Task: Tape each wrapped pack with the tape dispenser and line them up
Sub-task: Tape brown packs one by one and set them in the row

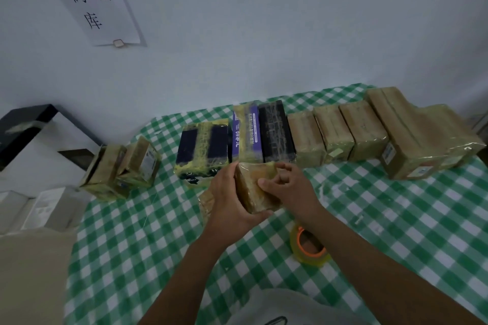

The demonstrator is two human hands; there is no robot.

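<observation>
In the head view, a small wrapped pack [254, 190] is being held just above the green-checked table [396, 219], close in front of the row of packs [335, 134] that is being built along the wall side. The pack is being gripped from its left side by the left hand [227, 198], whose fingers [260, 215] are being curled under its near edge. Its upper face is being pinched and pressed by the bent fingers [266, 182] of the right hand [287, 187], so nothing else is being carried by either hand. The tape dispenser [309, 245], a yellowish roll on an orange core, is being left on the table just beside the right forearm, untouched. Another brown pack [206, 203] is being partly hidden beneath the left hand, and a few small packs [121, 169] are being kept apart at the table's left edge. The step in hand is judged to be the smoothing of tape or wrap on this pack; whether a loose tape end is being worked cannot be told. Next, the pack is likely to need either fresh tape from the dispenser or setting down squarely against the row, with its edges being matched to its neighbours.
</observation>
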